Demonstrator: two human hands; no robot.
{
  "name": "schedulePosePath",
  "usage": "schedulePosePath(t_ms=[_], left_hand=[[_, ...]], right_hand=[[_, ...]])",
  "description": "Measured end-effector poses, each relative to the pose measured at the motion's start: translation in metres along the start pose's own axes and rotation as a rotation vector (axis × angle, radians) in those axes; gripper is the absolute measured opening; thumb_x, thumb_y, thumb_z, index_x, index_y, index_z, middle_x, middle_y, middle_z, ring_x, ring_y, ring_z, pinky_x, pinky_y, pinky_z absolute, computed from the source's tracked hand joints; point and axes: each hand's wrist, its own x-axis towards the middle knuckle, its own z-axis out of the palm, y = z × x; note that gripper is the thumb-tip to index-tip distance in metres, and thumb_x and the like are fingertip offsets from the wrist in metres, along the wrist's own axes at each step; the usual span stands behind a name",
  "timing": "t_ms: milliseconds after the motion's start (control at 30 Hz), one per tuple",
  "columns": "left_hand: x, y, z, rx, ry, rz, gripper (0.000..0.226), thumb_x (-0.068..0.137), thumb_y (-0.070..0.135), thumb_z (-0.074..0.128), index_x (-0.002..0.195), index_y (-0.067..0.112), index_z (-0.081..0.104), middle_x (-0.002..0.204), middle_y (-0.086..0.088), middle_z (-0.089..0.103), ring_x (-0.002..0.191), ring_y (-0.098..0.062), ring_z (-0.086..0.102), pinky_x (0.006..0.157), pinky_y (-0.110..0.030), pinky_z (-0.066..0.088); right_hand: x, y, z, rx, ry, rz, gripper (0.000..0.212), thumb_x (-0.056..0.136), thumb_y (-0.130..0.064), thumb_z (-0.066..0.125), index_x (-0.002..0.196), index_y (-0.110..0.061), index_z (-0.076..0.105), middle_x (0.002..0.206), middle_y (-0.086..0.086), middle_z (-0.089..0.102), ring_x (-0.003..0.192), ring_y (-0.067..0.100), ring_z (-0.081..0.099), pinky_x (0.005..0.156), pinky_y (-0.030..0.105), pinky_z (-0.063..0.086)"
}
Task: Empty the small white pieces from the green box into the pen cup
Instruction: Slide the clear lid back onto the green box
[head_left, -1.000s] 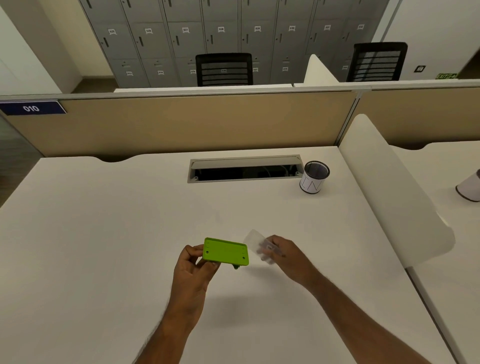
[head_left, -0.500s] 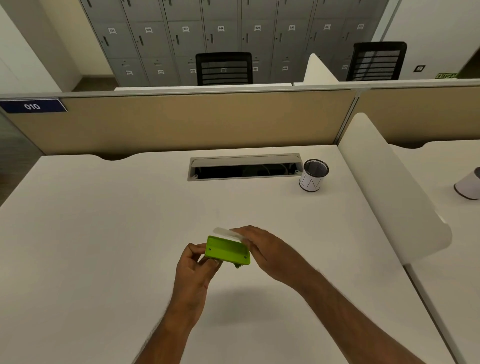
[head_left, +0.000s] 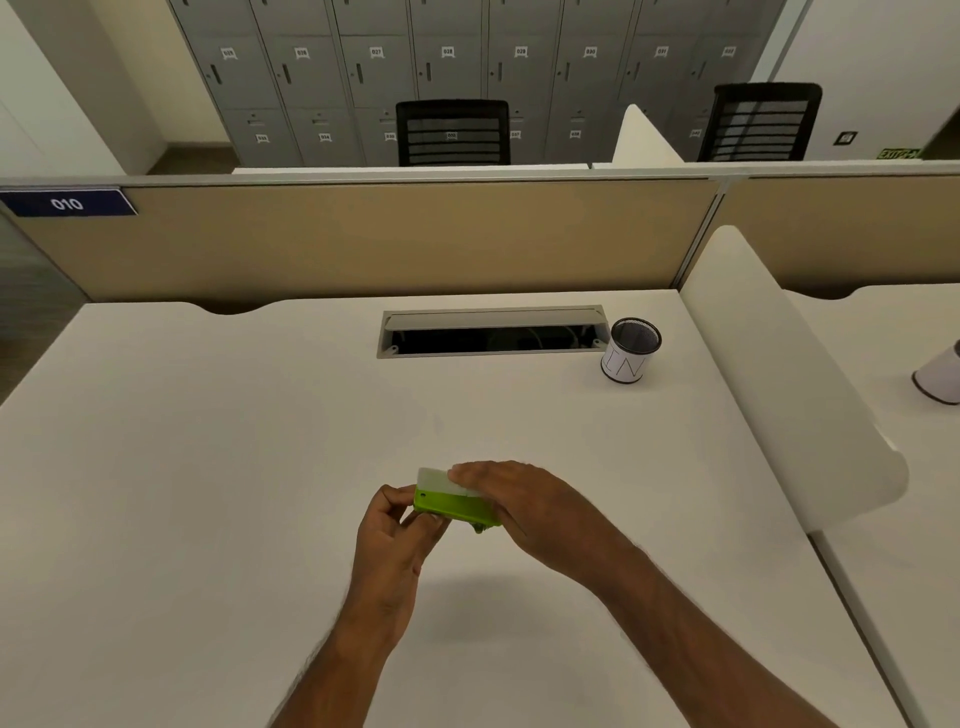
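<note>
Left hand (head_left: 395, 525) pinches green box (head_left: 454, 506); right hand (head_left: 524, 499) covers it, grip unclear; pen cup (head_left: 628, 358) marked "IN".

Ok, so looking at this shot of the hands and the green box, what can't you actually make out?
- Head view: inside of the green box; its back faces the camera, so no white pieces show.
- Most of the translucent lid, covered by the right hand.
- Whether the left hand fingertips wrap the box's far side.
- Bottom of the pen cup: dark mesh, too small.
- Second cup, cut by the right edge.
</note>
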Motion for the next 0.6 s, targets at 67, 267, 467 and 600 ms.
schedulePosePath(t_ms=[67, 267, 467, 600], left_hand=[[0.001, 0.001, 0.001, 0.008, 0.021, -0.005, 0.033, 0.084, 0.008, 0.081, 0.110, 0.003, 0.062, 0.108, -0.010, 0.076, 0.111, -0.032, 0.074, 0.110, -0.056, 0.051], [0.006, 0.004, 0.003, 0.021, 0.031, -0.012, 0.013, 0.095, -0.005, 0.065, 0.102, 0.005, 0.065, 0.101, -0.006, 0.073, 0.102, -0.024, 0.075, 0.108, -0.055, 0.053], [0.009, 0.003, 0.002, 0.016, 0.037, -0.014, 0.012, 0.096, -0.003, 0.066, 0.105, 0.003, 0.064, 0.103, -0.008, 0.072, 0.104, -0.026, 0.075, 0.106, -0.054, 0.054], [0.014, 0.001, 0.001, 0.011, 0.047, -0.021, 0.011, 0.096, -0.005, 0.064, 0.103, 0.004, 0.065, 0.104, -0.010, 0.071, 0.106, -0.028, 0.073, 0.107, -0.055, 0.053]], right_hand=[[0.000, 0.002, 0.002, 0.007, -0.006, -0.009, 0.054, 0.101, -0.006, 0.045, 0.150, -0.028, 0.052, 0.155, -0.011, 0.054, 0.138, 0.013, 0.054, 0.114, 0.034, 0.045], [-0.006, -0.001, -0.010, 0.094, -0.051, 0.007, 0.059, 0.099, -0.018, 0.046, 0.154, -0.039, 0.043, 0.160, -0.027, 0.041, 0.145, -0.005, 0.039, 0.117, 0.021, 0.037], [-0.005, 0.002, -0.003, 0.024, -0.024, -0.059, 0.057, 0.101, -0.042, 0.055, 0.156, -0.039, 0.040, 0.162, -0.028, 0.037, 0.143, -0.003, 0.042, 0.110, 0.020, 0.043], [0.000, 0.010, 0.008, -0.063, -0.008, -0.102, 0.053, 0.107, -0.044, 0.044, 0.158, -0.032, 0.039, 0.166, -0.018, 0.036, 0.148, 0.005, 0.041, 0.114, 0.030, 0.045]])
